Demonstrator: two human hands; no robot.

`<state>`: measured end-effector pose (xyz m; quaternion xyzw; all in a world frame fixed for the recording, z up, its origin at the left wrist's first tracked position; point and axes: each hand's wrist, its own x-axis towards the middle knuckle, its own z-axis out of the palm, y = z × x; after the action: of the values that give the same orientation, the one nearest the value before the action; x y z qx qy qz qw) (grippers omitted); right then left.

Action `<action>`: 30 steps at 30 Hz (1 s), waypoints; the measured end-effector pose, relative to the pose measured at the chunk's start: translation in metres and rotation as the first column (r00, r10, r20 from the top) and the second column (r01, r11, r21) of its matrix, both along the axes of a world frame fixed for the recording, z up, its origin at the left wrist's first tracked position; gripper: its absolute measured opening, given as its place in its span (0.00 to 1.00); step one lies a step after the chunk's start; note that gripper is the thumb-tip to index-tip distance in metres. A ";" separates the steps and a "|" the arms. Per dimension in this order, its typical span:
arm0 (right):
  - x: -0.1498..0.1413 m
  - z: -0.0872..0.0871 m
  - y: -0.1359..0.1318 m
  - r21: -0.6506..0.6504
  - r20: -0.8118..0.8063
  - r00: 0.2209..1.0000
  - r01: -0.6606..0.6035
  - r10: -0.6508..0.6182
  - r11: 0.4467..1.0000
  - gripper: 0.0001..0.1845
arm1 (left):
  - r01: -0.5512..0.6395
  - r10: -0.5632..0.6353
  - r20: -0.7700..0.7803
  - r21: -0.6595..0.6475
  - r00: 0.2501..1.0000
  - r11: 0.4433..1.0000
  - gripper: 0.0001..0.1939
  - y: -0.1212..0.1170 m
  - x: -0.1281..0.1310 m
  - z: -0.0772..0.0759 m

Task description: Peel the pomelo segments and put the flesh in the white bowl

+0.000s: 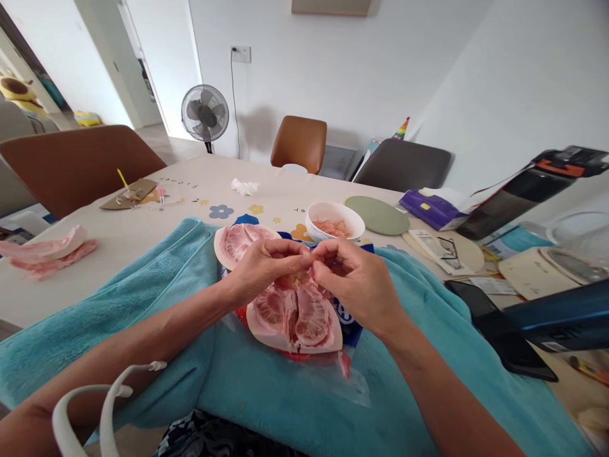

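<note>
Over the cut pomelo, my left hand (pixel 266 263) and my right hand (pixel 356 279) meet with fingertips pinched together. Between them is a pinkish piece of pomelo flesh (pixel 295 279), partly hidden by the fingers. Just below lies a large cut pomelo piece (pixel 295 320) with thick rind and open segments facing up. Another pomelo piece (pixel 235 244) sits behind my left hand. Both rest on a blue and red plastic bag (pixel 352 327) spread over a teal blanket (pixel 285 406). A white bowl (pixel 311 222) holding peeled flesh (pixel 333 227) stands just beyond my right hand.
Pomelo rind and membrane (pixel 52 251) lie at the table's left. A crumpled tissue (pixel 245 187) and a green mat (pixel 378 214) are farther back. At right are a tissue pack (pixel 432 208), glasses (pixel 450 251), a black phone (pixel 499 330) and a blue bottle (pixel 561 317).
</note>
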<state>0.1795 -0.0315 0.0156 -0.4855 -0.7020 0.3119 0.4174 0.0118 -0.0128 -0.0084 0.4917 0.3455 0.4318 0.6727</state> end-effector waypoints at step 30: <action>-0.009 -0.010 0.011 -0.270 -0.588 0.808 -0.135 -0.052 0.953 0.08 | -0.036 0.059 0.204 -0.114 0.977 0.993 0.10 0.010 -0.001 -0.005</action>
<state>0.1709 -0.0209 0.0056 -0.4068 -0.4933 0.5582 0.5288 0.0106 -0.0028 -0.0137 0.3979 0.3085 0.4767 0.7206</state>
